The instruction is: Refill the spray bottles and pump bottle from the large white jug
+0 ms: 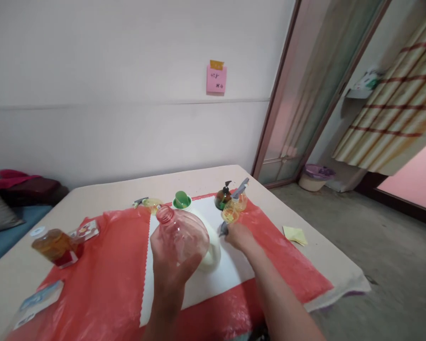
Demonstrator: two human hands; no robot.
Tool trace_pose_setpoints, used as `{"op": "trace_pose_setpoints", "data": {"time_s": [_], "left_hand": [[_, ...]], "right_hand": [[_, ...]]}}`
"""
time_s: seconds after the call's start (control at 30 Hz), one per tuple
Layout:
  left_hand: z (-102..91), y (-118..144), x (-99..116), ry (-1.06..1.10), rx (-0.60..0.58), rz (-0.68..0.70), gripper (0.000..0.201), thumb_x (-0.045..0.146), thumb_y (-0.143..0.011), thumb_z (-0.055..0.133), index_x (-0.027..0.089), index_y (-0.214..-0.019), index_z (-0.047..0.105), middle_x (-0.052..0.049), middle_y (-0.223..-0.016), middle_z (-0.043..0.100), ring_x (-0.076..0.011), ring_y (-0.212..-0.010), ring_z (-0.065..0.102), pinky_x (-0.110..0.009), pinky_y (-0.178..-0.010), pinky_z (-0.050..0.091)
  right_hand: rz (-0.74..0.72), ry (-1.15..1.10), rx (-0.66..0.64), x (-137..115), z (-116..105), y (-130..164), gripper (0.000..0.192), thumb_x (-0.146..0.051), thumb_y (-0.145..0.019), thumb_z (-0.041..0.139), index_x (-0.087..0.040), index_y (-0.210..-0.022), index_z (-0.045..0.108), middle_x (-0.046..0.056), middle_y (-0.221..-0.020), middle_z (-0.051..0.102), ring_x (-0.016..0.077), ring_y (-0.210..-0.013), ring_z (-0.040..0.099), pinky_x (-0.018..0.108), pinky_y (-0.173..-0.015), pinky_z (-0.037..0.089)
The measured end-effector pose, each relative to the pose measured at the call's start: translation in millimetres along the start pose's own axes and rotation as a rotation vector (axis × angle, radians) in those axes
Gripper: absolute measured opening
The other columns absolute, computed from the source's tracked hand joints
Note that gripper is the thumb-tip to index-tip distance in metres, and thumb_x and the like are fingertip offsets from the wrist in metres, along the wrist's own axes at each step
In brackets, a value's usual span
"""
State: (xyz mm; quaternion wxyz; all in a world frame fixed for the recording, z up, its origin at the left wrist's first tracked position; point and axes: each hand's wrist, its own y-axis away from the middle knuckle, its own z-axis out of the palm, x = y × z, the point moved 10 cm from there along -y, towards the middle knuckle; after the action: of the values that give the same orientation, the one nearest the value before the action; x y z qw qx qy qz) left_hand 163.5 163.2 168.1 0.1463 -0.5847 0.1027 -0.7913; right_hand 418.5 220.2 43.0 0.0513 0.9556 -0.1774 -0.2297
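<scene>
My left hand (170,267) grips a clear pink-tinted plastic bottle (182,232) from below, holding it tilted with its open neck pointing up and left. My right hand (239,237) reaches forward over the white sheet (206,284) and closes on a small grey spray head (223,229), just below a small yellow-tinted bottle (230,215). Behind the held bottle lies a white jug (213,253) with a green cap (181,200). A dark round bottle (223,198) and a yellow spray bottle (239,199) stand at the sheet's far edge.
A red plastic sheet (102,274) covers the table (199,177). An amber-filled bottle (57,247) lies at the left with labels nearby. A yellow note (295,234) lies right of the red sheet. Bedding sits far left, a basin (314,176) on the floor right.
</scene>
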Motion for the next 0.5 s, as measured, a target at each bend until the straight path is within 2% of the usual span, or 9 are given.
{"op": "trace_pose_setpoints", "data": {"time_s": [0.07,0.13,0.17,0.2,0.23,0.3,0.33,0.4,0.5], "left_hand": [[2.2,7,-9,-0.050,-0.065,-0.081,0.066,0.040,-0.055,0.091,0.023,-0.112,0.064,-0.008,-0.105,0.070,-0.0307,-0.098,0.069,-0.042,-0.081,0.060],[5.1,18,-22,-0.126,-0.125,-0.182,0.081,0.037,-0.054,0.091,0.023,-0.127,0.060,-0.011,-0.120,0.069,-0.0341,-0.110,0.067,-0.045,-0.090,0.058],[6.6,24,-30,-0.186,-0.150,-0.232,0.087,0.035,-0.055,0.090,0.024,-0.134,0.057,-0.011,-0.127,0.068,-0.0354,-0.116,0.065,-0.047,-0.095,0.055],[8.3,30,-37,-0.260,-0.175,-0.276,0.091,0.033,-0.055,0.089,0.025,-0.139,0.054,-0.012,-0.133,0.066,-0.0364,-0.121,0.063,-0.049,-0.100,0.052],[10.2,35,-44,-0.341,-0.199,-0.307,0.093,0.030,-0.056,0.088,0.026,-0.142,0.052,-0.012,-0.138,0.064,-0.0372,-0.126,0.060,-0.052,-0.105,0.049],[13.8,39,-53,-0.489,-0.235,-0.313,0.092,0.028,-0.057,0.085,0.026,-0.144,0.052,-0.013,-0.143,0.061,-0.0385,-0.133,0.056,-0.055,-0.112,0.042],[16.1,40,-56,-0.539,-0.250,-0.289,0.091,0.027,-0.058,0.084,0.026,-0.144,0.053,-0.013,-0.145,0.060,-0.0389,-0.135,0.054,-0.056,-0.115,0.040],[20.7,40,-58,-0.602,-0.275,-0.226,0.090,0.028,-0.059,0.083,0.025,-0.144,0.053,-0.013,-0.146,0.059,-0.0394,-0.138,0.051,-0.056,-0.117,0.037],[22.6,40,-62,-0.659,-0.285,-0.177,0.088,0.029,-0.061,0.081,0.026,-0.144,0.052,-0.013,-0.147,0.058,-0.0390,-0.138,0.051,-0.057,-0.116,0.038]], "right_hand": [[-0.028,-0.107,0.173,8,-52,13,0.019,-0.033,-0.092,0.070,-0.014,-0.096,0.071,0.008,-0.090,0.073,0.0222,-0.085,0.069,0.038,-0.079,0.056],[-0.070,-0.249,0.383,14,-106,39,0.030,-0.039,-0.102,0.052,-0.016,-0.114,0.066,0.008,-0.097,0.072,0.0193,-0.084,0.068,0.034,-0.077,0.054],[-0.099,-0.405,0.549,18,-134,59,0.034,-0.042,-0.104,0.044,-0.016,-0.117,0.063,0.006,-0.097,0.071,0.0164,-0.080,0.066,0.031,-0.073,0.053],[-0.173,-0.803,0.804,31,-164,86,0.031,-0.043,-0.099,0.054,-0.016,-0.109,0.065,0.005,-0.091,0.071,0.0142,-0.069,0.063,0.028,-0.066,0.051],[-0.259,-1.145,0.953,41,-178,109,0.029,-0.045,-0.094,0.063,-0.017,-0.102,0.066,0.002,-0.088,0.070,0.0116,-0.062,0.060,0.026,-0.062,0.050],[-0.386,-1.554,1.038,45,-188,134,0.028,-0.042,-0.081,0.080,-0.018,-0.089,0.068,0.000,-0.083,0.071,0.0086,-0.055,0.057,0.023,-0.056,0.048],[-0.423,-1.642,1.034,42,-190,141,0.028,-0.041,-0.077,0.084,-0.018,-0.086,0.069,-0.001,-0.083,0.072,0.0080,-0.055,0.058,0.022,-0.055,0.049],[-0.444,-1.684,0.999,34,-192,148,0.027,-0.038,-0.074,0.087,-0.018,-0.083,0.071,-0.001,-0.083,0.072,0.0078,-0.055,0.060,0.020,-0.053,0.049],[-0.416,-1.647,0.904,27,-188,142,0.025,-0.038,-0.074,0.087,-0.018,-0.082,0.073,0.000,-0.083,0.073,0.0079,-0.054,0.060,0.021,-0.052,0.049]]}}
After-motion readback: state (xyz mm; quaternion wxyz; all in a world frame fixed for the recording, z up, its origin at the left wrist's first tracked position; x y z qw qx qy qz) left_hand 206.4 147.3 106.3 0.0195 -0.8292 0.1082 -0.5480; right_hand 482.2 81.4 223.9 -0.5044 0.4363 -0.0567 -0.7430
